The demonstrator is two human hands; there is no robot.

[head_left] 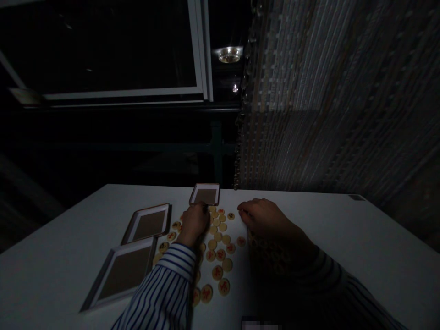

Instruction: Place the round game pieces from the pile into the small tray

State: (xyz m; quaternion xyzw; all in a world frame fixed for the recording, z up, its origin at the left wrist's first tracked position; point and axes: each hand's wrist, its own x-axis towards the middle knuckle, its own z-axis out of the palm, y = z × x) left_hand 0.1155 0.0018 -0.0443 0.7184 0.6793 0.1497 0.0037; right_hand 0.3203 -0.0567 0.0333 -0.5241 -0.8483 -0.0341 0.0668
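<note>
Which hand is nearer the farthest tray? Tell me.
Left. The left hand is just on the near side of the farthest tray; the right hand is farther off, to its right.

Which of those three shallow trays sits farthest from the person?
The far tray, by the table's back edge, just beyond the left hand. The middle tray and near tray lie closer, off to the left.

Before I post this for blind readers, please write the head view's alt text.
A left hand reaches among round pieces, some marked red, on a dimly lit white table; the right hand is nearby. Three shallow trays lie left and beyond.
</note>
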